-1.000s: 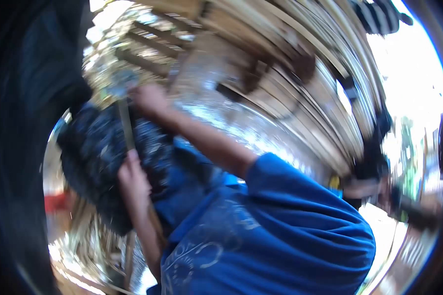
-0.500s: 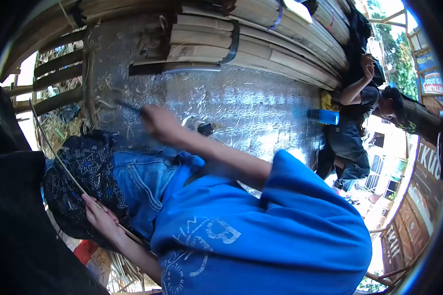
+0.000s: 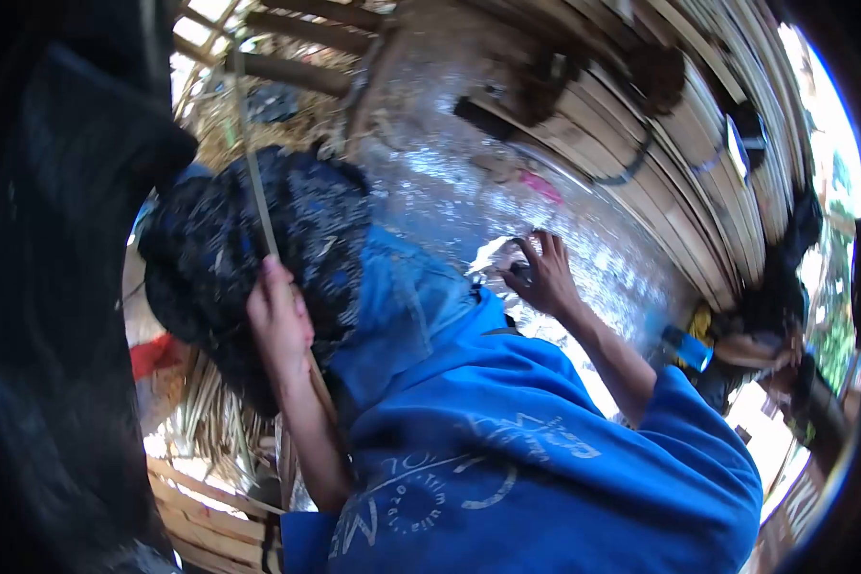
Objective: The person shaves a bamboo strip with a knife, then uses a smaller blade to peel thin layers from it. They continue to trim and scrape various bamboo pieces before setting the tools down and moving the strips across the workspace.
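Observation:
My left hand (image 3: pixel 282 320) is closed round a long thin bamboo strip (image 3: pixel 253 177). The strip slants up past the dark patterned cloth (image 3: pixel 258 230) over my legs, and its lower part runs along my forearm. To the right, my right hand (image 3: pixel 550 277) is over the floor beside my hip, fingers apart and curved. A small dark object (image 3: pixel 519 271) shows by its thumb and fingertips, against a whitish scrap (image 3: pixel 493 253); its kind is too blurred to make out.
Bundles of split bamboo (image 3: pixel 593 124) lie tied at the upper right. A pink scrap (image 3: pixel 540 185) is on the shiny floor mat (image 3: pixel 430 163). At the right, a blue container (image 3: pixel 687 348) stands near another person (image 3: pixel 765 335). Thin strips (image 3: pixel 215 402) are piled at the lower left.
The view has turned. My right hand has come back from beyond my legs to beside my hip, and the dark knife-like tool it held is no longer seen. My left hand still holds the strip.

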`<state>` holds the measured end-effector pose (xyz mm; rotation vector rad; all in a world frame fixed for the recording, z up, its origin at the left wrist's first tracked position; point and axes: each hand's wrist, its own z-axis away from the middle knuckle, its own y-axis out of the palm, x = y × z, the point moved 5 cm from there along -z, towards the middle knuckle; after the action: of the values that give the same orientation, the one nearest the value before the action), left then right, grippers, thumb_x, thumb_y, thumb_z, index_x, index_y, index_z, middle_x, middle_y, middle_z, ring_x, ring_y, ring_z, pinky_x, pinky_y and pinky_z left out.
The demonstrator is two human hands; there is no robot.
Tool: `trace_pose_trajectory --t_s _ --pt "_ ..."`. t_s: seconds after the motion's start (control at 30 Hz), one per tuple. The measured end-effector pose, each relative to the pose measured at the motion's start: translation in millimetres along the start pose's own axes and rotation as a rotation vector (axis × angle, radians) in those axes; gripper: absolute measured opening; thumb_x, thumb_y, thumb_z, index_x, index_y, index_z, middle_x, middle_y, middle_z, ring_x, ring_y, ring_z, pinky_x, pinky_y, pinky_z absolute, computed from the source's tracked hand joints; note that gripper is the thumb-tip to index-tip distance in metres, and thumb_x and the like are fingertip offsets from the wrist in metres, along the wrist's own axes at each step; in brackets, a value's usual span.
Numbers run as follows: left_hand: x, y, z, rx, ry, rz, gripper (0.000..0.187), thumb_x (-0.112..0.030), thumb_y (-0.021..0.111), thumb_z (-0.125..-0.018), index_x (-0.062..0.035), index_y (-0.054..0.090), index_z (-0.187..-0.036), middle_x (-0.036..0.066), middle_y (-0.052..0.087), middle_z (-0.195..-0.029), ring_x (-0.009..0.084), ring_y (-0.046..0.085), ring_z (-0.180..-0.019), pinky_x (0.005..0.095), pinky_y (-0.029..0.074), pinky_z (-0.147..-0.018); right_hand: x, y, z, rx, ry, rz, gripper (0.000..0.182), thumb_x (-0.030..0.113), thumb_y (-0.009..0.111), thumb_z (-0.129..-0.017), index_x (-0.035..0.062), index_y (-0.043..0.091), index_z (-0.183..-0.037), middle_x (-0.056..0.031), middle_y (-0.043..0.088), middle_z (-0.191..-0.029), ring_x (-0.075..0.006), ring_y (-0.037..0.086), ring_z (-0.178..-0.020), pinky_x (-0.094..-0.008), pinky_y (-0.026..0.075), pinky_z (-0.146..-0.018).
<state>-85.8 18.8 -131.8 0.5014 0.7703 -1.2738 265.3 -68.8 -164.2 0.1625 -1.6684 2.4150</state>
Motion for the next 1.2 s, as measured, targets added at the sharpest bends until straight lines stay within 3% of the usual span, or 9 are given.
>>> trace_pose_trajectory --t_s 0.23,0.3,0.37,0.43,0.53,0.67,0.73,0.93,1.2 --pt "8 -8 -6 0.134 0.001 0.072 0.039 -0.042 0.043 -0.096 -0.0074 0.047 -0.077 -0.003 0.038 -0.049 0.0041 0.034 -0.031 0.0192 0.024 -0.028 -11 46 42 0.055 0.222 -0.477 0.031 0.012 0.058 -0.085 0.0060 0.052 -0.115 -0.0171 0.050 -0.104 -0.0359 0.050 -0.098 -0.0434 0.042 -0.083" --pt "8 -8 -8 0.157 -0.004 0.083 0.039 -0.043 0.045 -0.095 -0.0081 0.047 -0.077 -0.003 0.039 -0.049 0.0049 0.034 -0.031 0.0199 0.025 -0.028 -8 52 45 0.426 0.473 -0.620 0.035 0.021 0.049 -0.092 0.0022 0.050 -0.121 -0.0211 0.043 -0.132 -0.0335 0.045 -0.120 -0.0419 0.038 -0.095" --pt "13 -9 -12 0.175 -0.010 0.126 0.039 -0.043 0.046 -0.094 -0.0081 0.047 -0.076 -0.003 0.039 -0.049 0.0052 0.035 -0.030 0.0203 0.025 -0.027 -5 60 70 0.237 0.473 -0.666 0.039 0.029 0.054 -0.090 -0.0007 0.056 -0.114 -0.0165 0.064 -0.104 -0.0208 0.056 -0.098 -0.0353 0.043 -0.086" --pt "13 -10 -15 0.187 0.022 0.115 0.040 -0.043 0.046 -0.094 -0.0075 0.048 -0.076 -0.002 0.039 -0.048 0.0060 0.036 -0.030 0.0208 0.025 -0.027 16 52 51 0.331 0.365 -0.804 0.041 0.026 0.051 -0.092 0.0021 0.050 -0.126 -0.0187 0.048 -0.131 -0.0283 0.039 -0.127 -0.0382 0.028 -0.106" --pt "17 -12 -18 0.201 0.026 0.113 0.041 -0.044 0.045 -0.094 -0.0069 0.048 -0.076 -0.002 0.039 -0.047 0.0067 0.037 -0.030 0.0211 0.026 -0.027 40 33 52 0.534 0.369 -0.957 0.040 0.027 0.054 -0.091 0.0027 0.054 -0.122 -0.0182 0.054 -0.124 -0.0288 0.048 -0.118 -0.0374 0.035 -0.100" --pt "16 -18 -17 0.193 0.025 0.070 0.041 -0.043 0.043 -0.095 -0.0075 0.048 -0.076 -0.004 0.037 -0.049 0.0038 0.033 -0.031 0.0193 0.024 -0.027 34 19 26 0.159 0.290 -0.659 0.030 0.020 0.051 -0.089 0.0026 0.059 -0.112 -0.0155 0.063 -0.104 -0.0280 0.060 -0.101 -0.0358 0.045 -0.086" --pt "20 -22 -18 0.172 0.026 0.083 0.041 -0.044 0.043 -0.095 -0.0083 0.048 -0.074 -0.004 0.037 -0.050 0.0034 0.033 -0.032 0.0192 0.024 -0.027 63 -30 14 0.183 0.419 -0.801 0.025 0.014 0.051 -0.091 -0.0015 0.057 -0.110 -0.0092 0.065 -0.090 -0.0156 0.061 -0.083 -0.0302 0.048 -0.075" --pt "20 -27 -18 0.128 -0.014 0.083 0.041 -0.043 0.044 -0.095 -0.0074 0.049 -0.075 -0.004 0.036 -0.049 0.0045 0.034 -0.032 0.0206 0.024 -0.028 132 -78 15 0.184 -0.354 -0.424 0.023 0.012 0.054 -0.089 0.0025 0.057 -0.110 -0.0166 0.062 -0.089 -0.0312 0.064 -0.076 -0.0369 0.052 -0.068" --pt "16 -24 -19 0.141 0.030 0.114 0.040 -0.041 0.041 -0.096 -0.0062 0.048 -0.078 -0.002 0.036 -0.049 0.0055 0.033 -0.031 0.0206 0.024 -0.027 144 -77 6 0.215 -0.414 -0.221 0.035 0.018 0.047 -0.092 0.0072 0.048 -0.125 -0.0150 0.057 -0.091 -0.0318 0.061 -0.075 -0.0398 0.051 -0.065"
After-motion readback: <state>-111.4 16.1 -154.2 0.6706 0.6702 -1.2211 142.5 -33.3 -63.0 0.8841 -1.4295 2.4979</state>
